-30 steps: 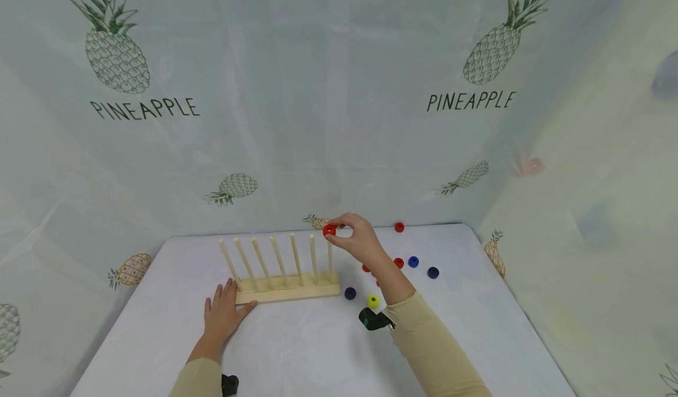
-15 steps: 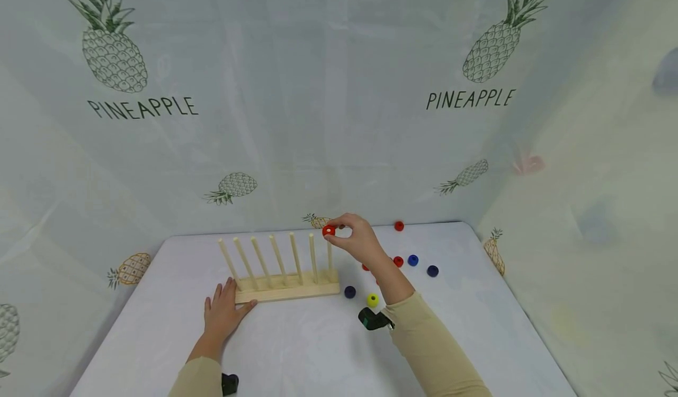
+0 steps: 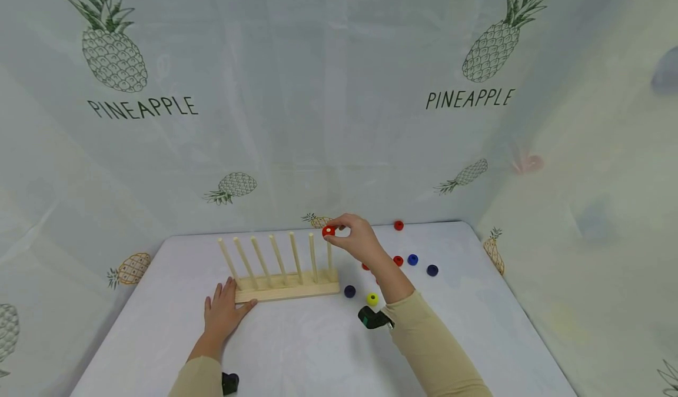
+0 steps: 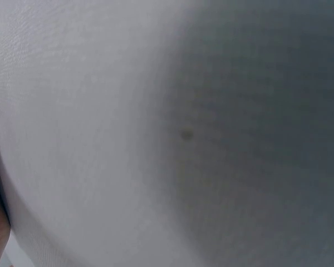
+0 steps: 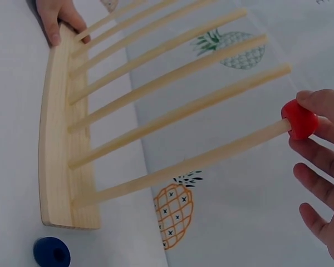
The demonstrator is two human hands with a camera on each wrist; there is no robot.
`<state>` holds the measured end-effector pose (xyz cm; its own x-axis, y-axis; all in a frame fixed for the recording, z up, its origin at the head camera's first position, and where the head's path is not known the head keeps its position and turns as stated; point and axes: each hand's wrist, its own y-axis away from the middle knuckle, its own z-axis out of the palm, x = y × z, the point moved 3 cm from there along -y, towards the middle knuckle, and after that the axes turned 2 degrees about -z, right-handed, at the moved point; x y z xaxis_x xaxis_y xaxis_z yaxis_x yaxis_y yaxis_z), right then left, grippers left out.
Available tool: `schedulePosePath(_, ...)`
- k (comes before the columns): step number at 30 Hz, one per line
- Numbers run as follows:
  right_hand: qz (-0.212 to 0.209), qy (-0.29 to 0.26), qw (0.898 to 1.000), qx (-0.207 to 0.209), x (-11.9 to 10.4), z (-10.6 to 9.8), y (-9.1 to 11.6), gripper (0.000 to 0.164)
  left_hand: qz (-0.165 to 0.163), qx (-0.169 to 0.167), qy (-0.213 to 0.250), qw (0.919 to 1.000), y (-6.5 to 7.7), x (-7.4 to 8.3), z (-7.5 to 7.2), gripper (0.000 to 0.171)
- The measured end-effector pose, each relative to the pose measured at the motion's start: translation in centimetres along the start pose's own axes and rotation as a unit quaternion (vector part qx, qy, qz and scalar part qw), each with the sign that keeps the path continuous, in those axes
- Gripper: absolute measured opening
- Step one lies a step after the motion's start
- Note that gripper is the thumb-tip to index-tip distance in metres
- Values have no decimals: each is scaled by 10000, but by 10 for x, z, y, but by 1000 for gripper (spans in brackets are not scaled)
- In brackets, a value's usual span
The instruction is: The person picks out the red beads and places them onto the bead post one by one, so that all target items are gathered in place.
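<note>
My right hand pinches a red bead between thumb and fingers. In the right wrist view the red bead sits on the tip of the rightmost peg, whose pale end shows through its hole in the head view. This peg belongs to a wooden peg rack with a row of upright pegs. At the rack's left end rests my left hand, its fingers straight and spread, the thumb along the front edge. In the left wrist view mostly white cloth shows.
Right of the rack lie a dark blue bead and a yellow bead. Farther right are a blue bead, another dark bead and several red beads, some partly behind my right arm. A pineapple-print sheet rises behind the table.
The red bead has tilted slightly, and the peg's pale end now shows in its hole. Both hands and the rack stay nearly in place.
</note>
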<state>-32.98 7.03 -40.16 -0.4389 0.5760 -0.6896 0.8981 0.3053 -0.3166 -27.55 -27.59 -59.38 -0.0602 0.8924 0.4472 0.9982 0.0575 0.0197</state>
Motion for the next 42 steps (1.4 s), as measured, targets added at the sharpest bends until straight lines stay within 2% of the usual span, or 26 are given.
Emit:
schedulePosePath(19, 147, 28, 9997, -173, 1, 1, -1, 31, -23, -9, 115, 9999, 2, 3, -2, 93)
schedulePosePath(30, 30, -36, 9997, -249, 0, -1, -2, 27, 1, 66, 114, 9999, 2, 4, -3, 93)
schedulePosePath(42, 38, -35, 9995, -317, -1, 2, 2, 27, 150, 239, -11, 9996, 2, -3, 1, 96)
